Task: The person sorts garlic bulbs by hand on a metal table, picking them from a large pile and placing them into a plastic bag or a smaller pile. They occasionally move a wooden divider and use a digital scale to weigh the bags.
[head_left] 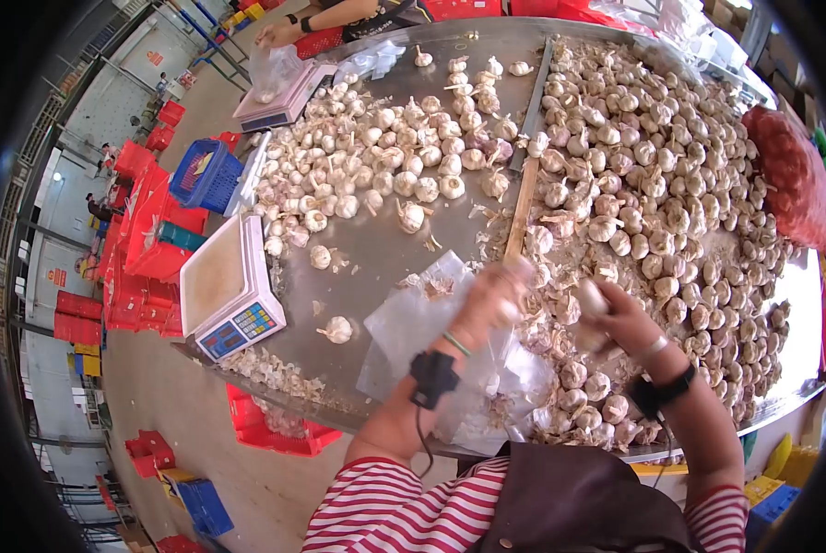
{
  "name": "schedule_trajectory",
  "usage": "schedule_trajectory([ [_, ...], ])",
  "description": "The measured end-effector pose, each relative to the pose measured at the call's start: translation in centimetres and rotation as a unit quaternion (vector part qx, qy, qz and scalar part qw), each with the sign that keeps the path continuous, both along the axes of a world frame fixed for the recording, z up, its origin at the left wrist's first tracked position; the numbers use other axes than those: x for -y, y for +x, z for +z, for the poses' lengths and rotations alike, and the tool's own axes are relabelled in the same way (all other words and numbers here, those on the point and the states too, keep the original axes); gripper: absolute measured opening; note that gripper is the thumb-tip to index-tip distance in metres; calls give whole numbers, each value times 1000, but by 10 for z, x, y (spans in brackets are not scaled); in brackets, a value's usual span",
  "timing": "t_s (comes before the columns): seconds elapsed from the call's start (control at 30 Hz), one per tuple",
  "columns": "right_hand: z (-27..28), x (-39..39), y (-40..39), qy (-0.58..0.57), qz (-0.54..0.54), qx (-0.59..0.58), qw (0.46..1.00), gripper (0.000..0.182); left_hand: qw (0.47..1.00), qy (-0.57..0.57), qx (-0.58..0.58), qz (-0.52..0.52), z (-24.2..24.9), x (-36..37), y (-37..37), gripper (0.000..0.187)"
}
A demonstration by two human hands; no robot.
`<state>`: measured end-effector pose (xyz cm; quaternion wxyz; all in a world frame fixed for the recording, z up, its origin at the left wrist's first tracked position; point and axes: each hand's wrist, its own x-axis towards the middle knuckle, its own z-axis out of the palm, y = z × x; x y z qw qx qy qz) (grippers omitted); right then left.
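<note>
My right hand [616,321] is closed round a pale garlic bulb [593,300], over the near edge of the large garlic pile [653,175]. My left hand [494,300] is smeared by motion near the end of a wooden strip [522,207]; whether its fingers hold anything is unclear. Beneath my left forearm lie clear plastic bags [413,318] with loose skins on the metal table [339,286]. To the left of the bags sits a single bulb [337,329]. Farther back is a heap of cleaner, whiter bulbs [367,152].
A white scale [233,286] stands at the table's left edge, with a second scale [289,97] behind it. Another person's hand [279,37] is at a plastic bag there. A red net sack [789,175] lies at the right. A red crate [279,424] stands below the table's edge.
</note>
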<state>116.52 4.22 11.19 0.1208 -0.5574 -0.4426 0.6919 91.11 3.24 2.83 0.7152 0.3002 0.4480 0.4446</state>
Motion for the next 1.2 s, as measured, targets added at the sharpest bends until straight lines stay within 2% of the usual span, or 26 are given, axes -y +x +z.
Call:
schedule_trajectory([
  [0.07, -15, -23, -39, 64, -63, -137, 987, 74, 988, -3, 27, 153, 6, -27, -51, 30],
  [0.1, -3, -26, -54, 73, -109, -223, 966, 75, 975, 125, 18, 183, 13, -37, -79, 32],
  [0.13, 10, -27, -68, 82, -153, -306, 936, 76, 943, 123, -26, 307, 37, -38, -93, 40],
  [0.17, 24, -28, -75, 118, -142, -307, 934, 72, 920, 161, -74, 349, 48, -34, -113, 52],
  [0.2, 19, -30, -72, 120, -145, -307, 933, 72, 882, 123, -193, 412, 64, -25, -127, 71],
  [0.23, 10, -30, -66, 194, -75, -253, 945, 68, 877, 130, -249, 390, 79, -6, -135, 73],
  [0.27, 2, -28, -57, 265, -3, -196, 944, 65, 811, 135, -428, 375, 32, 1, -183, 70],
  [0.33, -13, -9, -26, 260, 50, -140, 954, 46, 687, -17, -689, 232, 21, 38, -195, 63],
  [0.37, -7, 1, -8, 245, 82, -57, 964, 37, 605, -116, -773, 150, 16, 57, -193, 63],
  [0.43, -38, 23, 39, 184, 32, -66, 980, 30, 556, -145, -813, 93, -16, 91, -198, 62],
  [0.57, -52, 64, 120, 125, -143, -19, 982, 24, 591, -188, -778, 103, -47, 109, -210, 57],
  [0.6, -50, 74, 135, 124, -142, -18, 982, 24, 593, -163, -782, 106, -48, 105, -212, 54],
  [0.67, -47, 93, 158, 114, -267, 28, 957, 20, 595, -134, -785, 108, -48, 85, -212, 51],
  [0.7, -49, 103, 168, 113, -270, 29, 956, 20, 625, -109, -763, 125, -47, 66, -210, 48],
  [0.73, -50, 114, 177, 108, -325, 13, 939, 19, 654, -84, -738, 141, -45, 46, -209, 46],
  [0.8, -53, 128, 186, 102, -384, -1, 918, 18, 815, -75, -519, 248, -84, -9, -253, 46],
  [0.83, -55, 133, 190, 114, -391, -7, 913, 18, 838, -85, -402, 358, -52, -39, -237, 53],
  [0.87, -55, 140, 193, 127, -400, -12, 908, 17, 767, 119, -480, 409, -87, -70, -279, 66],
  [0.9, -49, 143, 189, 135, -400, 21, 906, 18, 635, 180, -613, 433, -32, -84, -237, 76],
  [0.93, -46, 146, 190, 152, -379, 59, 911, 19, 608, 186, -664, 393, 11, -94, -211, 77],
  [0.97, -50, 150, 195, 187, -358, 98, 910, 20, 550, 238, -692, 403, 31, -106, -188, 64],
  [1.0, -60, 155, 200, 219, -334, 137, 906, 21, 561, 243, -688, 392, 42, -108, -164, 64],
  [1.07, -103, 167, 227, 299, -236, 245, 892, 22, 760, 274, -542, 232, 54, -113, -102, 47],
  [1.1, -100, 165, 216, 325, -220, 280, 876, 22, 794, 280, -520, 144, 52, -100, -61, 37],
  [1.13, -78, 158, 192, 285, -234, 298, 880, 23, 859, 282, -425, 49, 46, -79, -17, 32],
  [1.2, -63, 152, 183, 294, -149, 408, 851, 30, 800, 387, -430, -159, 19, -29, 56, 24],
])
